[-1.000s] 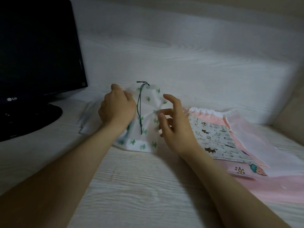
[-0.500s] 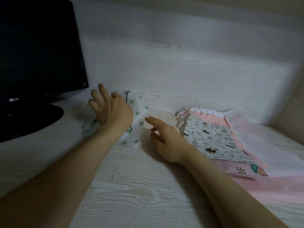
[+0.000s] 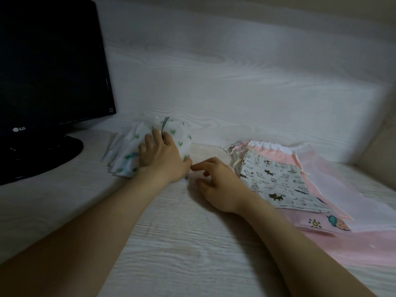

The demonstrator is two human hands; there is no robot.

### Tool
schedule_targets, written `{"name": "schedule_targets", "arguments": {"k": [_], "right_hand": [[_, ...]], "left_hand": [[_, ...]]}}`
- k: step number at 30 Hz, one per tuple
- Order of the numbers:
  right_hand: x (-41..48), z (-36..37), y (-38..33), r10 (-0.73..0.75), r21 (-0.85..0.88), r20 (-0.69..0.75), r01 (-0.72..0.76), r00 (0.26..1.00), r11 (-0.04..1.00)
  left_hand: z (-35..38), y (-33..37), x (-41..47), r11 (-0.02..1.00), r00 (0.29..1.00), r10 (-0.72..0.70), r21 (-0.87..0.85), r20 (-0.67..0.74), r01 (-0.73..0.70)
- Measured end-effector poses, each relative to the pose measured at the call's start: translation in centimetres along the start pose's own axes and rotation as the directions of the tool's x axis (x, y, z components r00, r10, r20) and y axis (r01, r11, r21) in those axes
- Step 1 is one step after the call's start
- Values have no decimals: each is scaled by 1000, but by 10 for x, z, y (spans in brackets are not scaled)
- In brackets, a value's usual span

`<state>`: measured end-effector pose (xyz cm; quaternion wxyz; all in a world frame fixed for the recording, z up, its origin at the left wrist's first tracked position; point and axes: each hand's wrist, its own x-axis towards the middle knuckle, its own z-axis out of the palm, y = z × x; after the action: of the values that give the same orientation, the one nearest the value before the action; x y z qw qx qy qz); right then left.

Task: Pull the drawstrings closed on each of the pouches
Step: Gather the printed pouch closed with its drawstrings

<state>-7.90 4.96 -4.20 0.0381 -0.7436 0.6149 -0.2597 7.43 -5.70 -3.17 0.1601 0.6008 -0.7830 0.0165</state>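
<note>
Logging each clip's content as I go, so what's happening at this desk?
A person is working through drawstring pouches on a pale wood-grain desk. Their left hand presses on a white fabric pouch with green cactus print, near a black monitor. Its dark green drawstring sticks up from a top that looks gathered. The right hand hovers empty, fingers loosely curled, beside a flat cat-print cloth pouch lying on pink pouches, none apparently drawn shut yet.

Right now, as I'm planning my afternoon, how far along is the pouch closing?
Looks done: the green-print pouch is bunched at its top, its cord sticking out, under the left hand. In hand: nothing gripped; the right hand rests beside the pile. Left: the cat-print pouch and the pink pouches beneath it lie flat, apparently unclosed.
</note>
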Motion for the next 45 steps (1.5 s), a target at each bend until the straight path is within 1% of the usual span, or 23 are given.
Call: {"name": "schedule_targets", "arguments": {"k": [2, 4, 5, 7, 9, 11, 12, 13, 15, 16, 17, 18, 20, 21, 23, 25, 27, 30, 35, 41, 45], "right_hand": [[0, -1, 0, 22, 6, 8, -22, 1000, 1000], [0, -1, 0, 40, -5, 13, -40, 999, 999], [-1, -1, -1, 48, -9, 12, -48, 999, 999], [0, -2, -2, 57, -8, -12, -57, 998, 998], [1, -3, -3, 52, -8, -72, -53, 996, 999], [2, -7, -6, 53, 5, -165, -52, 985, 999], [1, -10, -6, 67, 22, -218, -64, 974, 998], [1, -14, -6, 95, 45, -261, -86, 961, 995], [1, -22, -6, 172, 73, -309, -157, 935, 985], [0, -25, -5, 207, 72, -323, -195, 923, 978], [0, -28, -3, 234, 54, -332, -230, 913, 972], [-1, -29, 0, 256, 16, -336, -266, 906, 964], [-3, -33, 5, 311, -105, -312, -358, 898, 928], [-4, -35, 7, 347, -171, -293, -406, 891, 898], [-7, -36, 11, 419, -265, -254, -480, 871, 836], [-10, -37, 12, 492, -292, -199, -531, 847, 796], [-13, -38, 11, 543, -290, -152, -562, 826, 775], [-14, -40, 10, 558, -316, -147, -573, 817, 756], [-14, -43, 9, 546, -374, -203, -580, 813, 724], [-14, -44, 12, 497, -323, -331, -591, 803, 740], [-11, -49, 8, 460, -327, -394, -589, 796, 739]], "left_hand": [[5, -4, 2, 999, 991, -27, 31, 132, 24], [10, -7, 2, 999, 974, -40, 45, 225, 31], [11, -8, 2, 998, 969, -47, 40, 244, 38], [8, -8, 1, 998, 972, -56, 37, 229, 49], [2, -4, -2, 999, 991, -32, 35, 131, 27], [-1, 0, -5, 1000, 999, 23, 19, -43, -22], [-2, 1, -7, 998, 989, 57, 18, -137, -55], [-3, 3, -9, 995, 969, 98, 23, -228, -95], [-2, 8, -10, 977, 901, 198, 4, -387, -213], [-1, 11, -12, 957, 867, 246, -35, -432, -289], [0, 14, -13, 925, 851, 287, -104, -440, -365], [2, 18, -15, 881, 850, 328, -190, -413, -433], [6, 24, -20, 795, 859, 418, -338, -297, -503], [10, 26, -21, 764, 849, 473, -371, -234, -528], [18, 29, -24, 713, 804, 582, -400, -120, -576], [24, 31, -25, 668, 765, 641, -446, -63, -596], [25, 32, -26, 642, 756, 651, -487, -62, -593], [25, 32, -25, 635, 766, 639, -509, -79, -582], [26, 32, -24, 637, 775, 626, -516, -87, -573], [27, 31, -23, 641, 783, 615, -522, -90, -563], [25, 31, -23, 647, 780, 617, -494, -107, -580]]}}
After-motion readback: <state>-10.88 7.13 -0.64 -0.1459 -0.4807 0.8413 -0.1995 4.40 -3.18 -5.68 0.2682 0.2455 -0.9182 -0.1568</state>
